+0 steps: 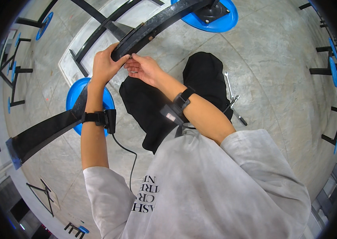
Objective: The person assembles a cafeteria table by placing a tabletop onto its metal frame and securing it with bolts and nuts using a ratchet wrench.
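Observation:
A black metal beam (152, 34) with scuffed, rust-marked faces curves from the upper middle down to my hands. My left hand (105, 68) is closed around the beam's near part, fingers over its upper side and thumb at the lower edge. Close beside it, my right hand (144, 68) pinches thumb and forefinger together at that edge, almost touching the left thumb. Whatever is between those fingertips is too small to make out. Below my left wrist, a blue round disc (72, 97) sits behind another black curved bar (43, 133).
On the grey floor by my right knee lie a wrench (227, 83) and a black-handled ratchet (240, 117). A second blue disc (230, 18) is bolted on at the top. Black frames with blue discs (333, 71) stand along both sides. A cable (135, 161) hangs from my left wrist strap.

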A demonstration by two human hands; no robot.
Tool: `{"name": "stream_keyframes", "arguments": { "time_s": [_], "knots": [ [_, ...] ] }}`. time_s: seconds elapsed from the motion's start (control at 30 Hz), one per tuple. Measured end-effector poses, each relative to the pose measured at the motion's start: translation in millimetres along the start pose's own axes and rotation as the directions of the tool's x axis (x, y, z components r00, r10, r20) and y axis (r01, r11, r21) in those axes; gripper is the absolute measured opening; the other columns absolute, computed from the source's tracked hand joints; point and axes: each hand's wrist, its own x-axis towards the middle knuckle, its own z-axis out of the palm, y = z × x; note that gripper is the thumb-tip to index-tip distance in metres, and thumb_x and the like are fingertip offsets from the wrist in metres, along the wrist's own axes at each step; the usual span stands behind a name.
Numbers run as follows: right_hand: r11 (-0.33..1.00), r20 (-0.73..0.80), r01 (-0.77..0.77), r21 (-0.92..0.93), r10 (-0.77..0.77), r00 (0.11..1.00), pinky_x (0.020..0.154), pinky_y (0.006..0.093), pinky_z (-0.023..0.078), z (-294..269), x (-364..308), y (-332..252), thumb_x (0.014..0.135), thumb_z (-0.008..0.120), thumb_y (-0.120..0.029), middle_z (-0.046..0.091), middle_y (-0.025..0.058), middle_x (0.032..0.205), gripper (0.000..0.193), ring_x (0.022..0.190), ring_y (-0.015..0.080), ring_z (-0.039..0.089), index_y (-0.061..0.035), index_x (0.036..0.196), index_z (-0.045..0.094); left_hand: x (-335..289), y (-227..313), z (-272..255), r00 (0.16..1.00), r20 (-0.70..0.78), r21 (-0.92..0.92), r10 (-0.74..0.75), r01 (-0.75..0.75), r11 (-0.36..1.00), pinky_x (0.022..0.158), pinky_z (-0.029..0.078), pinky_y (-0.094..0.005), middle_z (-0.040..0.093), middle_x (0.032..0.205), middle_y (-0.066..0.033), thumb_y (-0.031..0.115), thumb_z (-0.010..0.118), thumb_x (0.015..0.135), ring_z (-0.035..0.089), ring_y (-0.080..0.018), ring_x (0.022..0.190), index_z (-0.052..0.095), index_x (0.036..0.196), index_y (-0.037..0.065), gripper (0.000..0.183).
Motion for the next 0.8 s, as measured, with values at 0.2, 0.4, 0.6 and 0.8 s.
{"name": "stream_keyframes", "arguments": {
  "time_s": [0.2, 0.4, 0.6, 0.8],
  "knots": [
    [0.987, 0.079, -0.052, 0.153, 0.040, 0.996, 0.069, 0.0324, 0.044, -3.3, 5.6, 5.1, 0.091, 0.042, -0.026, 0.058, 0.0085, 0.079, 0.027, 0.072, 0.0170, 0.054, -0.0031, 0.086, 0.056, -1.9, 0.6, -0.6, 1.000, 0.009, 0.017, -0.009, 0.008, 1.000, 0.062, 0.047, -0.0345, 0.062, 0.077, -0.0202, 0.028, 0.069, 0.067, 0.062, -0.0319, 0.070, 0.058, 0.098, -0.002, 0.045],
    [0.977, 0.071, -0.074, 0.202, 0.061, 0.996, 0.068, 0.0322, 0.044, -5.1, 8.8, 3.0, 0.090, 0.044, -0.024, 0.057, 0.0078, 0.078, 0.024, 0.072, 0.0174, 0.054, -0.0033, 0.087, 0.055, 0.0, -1.2, 0.2, 0.999, 0.035, -0.022, -0.027, 0.028, 0.999, 0.061, 0.047, -0.0348, 0.062, 0.075, -0.0200, 0.028, 0.070, 0.067, 0.061, -0.0314, 0.068, 0.057, 0.099, -0.002, 0.046],
    [0.995, -0.063, 0.012, 0.101, -0.005, 0.998, 0.068, 0.0302, 0.044, -2.6, 6.0, 6.4, 0.085, 0.053, -0.019, 0.057, 0.0059, 0.077, 0.016, 0.071, 0.0149, 0.053, -0.0029, 0.086, 0.056, -0.2, -1.6, -0.1, 0.999, 0.037, -0.001, 0.015, -0.015, 1.000, 0.060, 0.047, -0.0349, 0.061, 0.073, -0.0197, 0.028, 0.069, 0.067, 0.061, -0.0314, 0.066, 0.058, 0.098, -0.002, 0.044],
    [0.851, -0.108, 0.243, -0.466, -0.327, 0.939, 0.062, 0.0254, 0.043, 6.7, -4.4, 2.2, 0.081, 0.058, -0.017, 0.055, 0.0018, 0.073, 0.013, 0.068, 0.0100, 0.052, -0.0038, 0.081, 0.058, -0.8, 1.7, -3.7, 0.999, 0.040, 0.011, 0.001, -0.002, 1.000, 0.060, 0.047, -0.0348, 0.061, 0.072, -0.0193, 0.029, 0.069, 0.068, 0.061, -0.0318, 0.067, 0.057, 0.098, -0.001, 0.044]
  ]
}}
